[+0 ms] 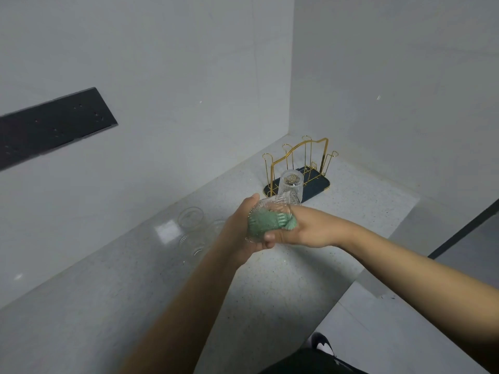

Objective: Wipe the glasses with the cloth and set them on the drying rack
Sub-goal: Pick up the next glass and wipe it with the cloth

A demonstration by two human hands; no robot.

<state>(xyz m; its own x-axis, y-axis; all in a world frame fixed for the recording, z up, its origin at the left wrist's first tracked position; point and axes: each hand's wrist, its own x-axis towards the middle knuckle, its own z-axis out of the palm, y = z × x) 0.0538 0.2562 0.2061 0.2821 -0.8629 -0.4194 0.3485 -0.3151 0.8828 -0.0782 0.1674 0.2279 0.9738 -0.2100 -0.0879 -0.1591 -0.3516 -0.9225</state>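
Fingers of the left hand (244,233) curl round a clear ribbed drinking glass (272,214), clamped on its wall with the thumb pressed across the lower side; the fingers of the right hand (305,230) are gathered together inside or at the mouth of that glass, bunched on a green crumpled cloth (266,225) that fills it. Both are held in the air above the middle of the pale speckled stone countertop (135,292), which runs from the near left to the far right corner where two grey walls meet. On the left wall sits a long black socket strip (54,125). In the far corner of the countertop stands a gold wire drying rack on a dark tray (297,163) — one clear ribbed glass (290,182) is set upside down at its near end, just behind the held glass. Near the back edge, left of the hands, stand several more clear glasses (191,217) — faint, close together, their exact number hard to tell.
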